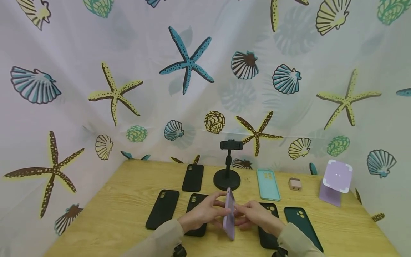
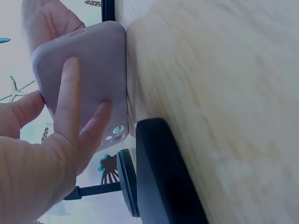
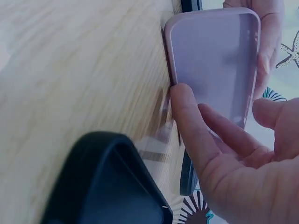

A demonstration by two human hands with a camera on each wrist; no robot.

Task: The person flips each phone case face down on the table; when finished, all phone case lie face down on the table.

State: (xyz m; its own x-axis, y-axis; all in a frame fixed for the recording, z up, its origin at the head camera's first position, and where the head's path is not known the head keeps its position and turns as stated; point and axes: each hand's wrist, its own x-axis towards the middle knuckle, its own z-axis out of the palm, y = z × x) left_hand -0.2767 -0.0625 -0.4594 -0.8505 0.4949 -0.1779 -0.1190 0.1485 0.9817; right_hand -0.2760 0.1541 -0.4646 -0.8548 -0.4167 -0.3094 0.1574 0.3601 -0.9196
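Note:
A light purple phone case (image 1: pixel 229 217) stands on its long edge on the table, upright between both hands. My left hand (image 1: pixel 203 213) holds it, thumb at the upper edge and fingers spread over the back, near the camera cutout (image 2: pixel 117 133). My right hand (image 1: pixel 255 216) is on the hollow side. There its fingers (image 3: pixel 187 102) touch the inside and lower rim, and the thumb appears apart from the case. Beneath the left hand lies a black phone case (image 1: pixel 196 204); another dark phone case (image 1: pixel 268 233) lies under the right wrist.
More black cases (image 1: pixel 162 209) (image 1: pixel 192 177) lie left. A black phone stand (image 1: pixel 227 179) rises behind the hands. Further right are a turquoise case (image 1: pixel 268 185), a pinkish charger plug (image 1: pixel 295 184), a dark green case (image 1: pixel 303 226) and a purple stand (image 1: pixel 337 176). A patterned curtain hangs behind.

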